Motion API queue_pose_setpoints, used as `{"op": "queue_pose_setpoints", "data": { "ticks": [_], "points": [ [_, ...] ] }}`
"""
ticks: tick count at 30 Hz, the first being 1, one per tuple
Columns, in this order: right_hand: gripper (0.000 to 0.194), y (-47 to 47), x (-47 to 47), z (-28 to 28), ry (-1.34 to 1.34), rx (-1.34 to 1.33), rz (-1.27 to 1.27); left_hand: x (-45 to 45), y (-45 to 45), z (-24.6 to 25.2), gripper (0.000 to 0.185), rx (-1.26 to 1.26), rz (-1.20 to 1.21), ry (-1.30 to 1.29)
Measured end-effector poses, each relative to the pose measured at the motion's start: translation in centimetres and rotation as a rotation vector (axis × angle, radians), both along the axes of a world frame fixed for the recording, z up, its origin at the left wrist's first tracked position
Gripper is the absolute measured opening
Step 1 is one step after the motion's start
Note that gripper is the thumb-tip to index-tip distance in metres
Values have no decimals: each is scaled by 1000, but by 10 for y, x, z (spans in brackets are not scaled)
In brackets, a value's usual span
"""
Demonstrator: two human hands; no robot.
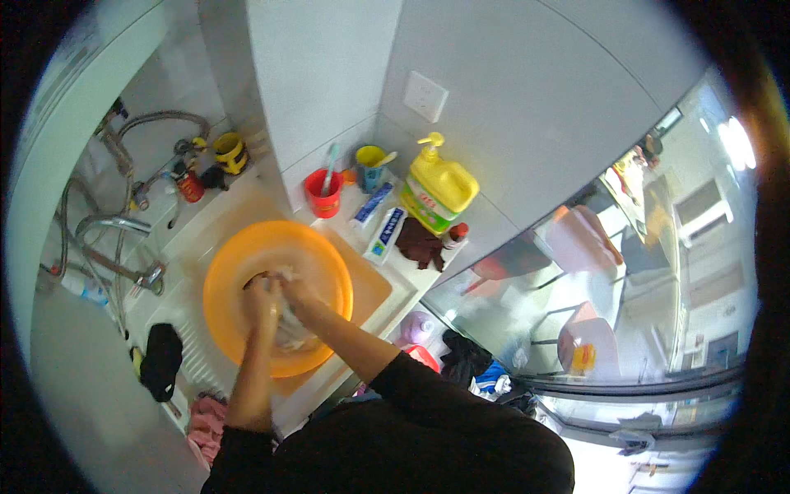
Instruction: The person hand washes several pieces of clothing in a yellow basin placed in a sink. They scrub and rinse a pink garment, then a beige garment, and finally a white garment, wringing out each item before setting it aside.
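An orange plastic basin [213, 296] sits in the sink [401, 290], holding cloudy water and a pale wet cloth [293, 333]. Inside it, my left hand [262, 296] and my right hand [293, 290] are pressed close together, fingers curled around part of the cloth. Motion blur softens both hands, and the fingertips are partly hidden. A small dark patch shows beside the left fingers; I cannot tell what it is.
Left of the basin is a chrome faucet [151, 278] among hoses, with a black cloth item [162, 361] below. On the right ledge stand a red cup [323, 200] with a toothbrush, a blue-yellow cup [369, 176], toothpaste boxes [386, 234], a yellow pump jug [438, 188] and a dark brown cloth [419, 244].
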State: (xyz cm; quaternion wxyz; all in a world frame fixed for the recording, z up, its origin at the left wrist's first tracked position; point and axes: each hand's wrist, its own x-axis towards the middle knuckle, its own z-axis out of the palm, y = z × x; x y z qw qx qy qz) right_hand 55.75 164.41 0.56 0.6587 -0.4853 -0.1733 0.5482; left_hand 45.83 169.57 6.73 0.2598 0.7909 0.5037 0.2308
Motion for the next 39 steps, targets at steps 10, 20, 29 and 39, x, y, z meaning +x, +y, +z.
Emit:
{"op": "queue_pose_setpoints", "data": {
  "ticks": [10, 20, 29, 39],
  "points": [
    [58, -2, 7, 3, -1402, -532, 369, -35, 39, -78, 55, 85, -129, 605],
    [58, -11, 3, -22, -1353, -524, 432, -30, 34, -88, 54, -181, -163, 763],
    [60, -15, 1, -24, -1382, -455, 358, -39, 31, -97, 56, -97, -177, 637],
    [61, -17, 1, -29, -1394, -465, 363, -35, 31, -94, 56, -168, -150, 630]
  ]
}}
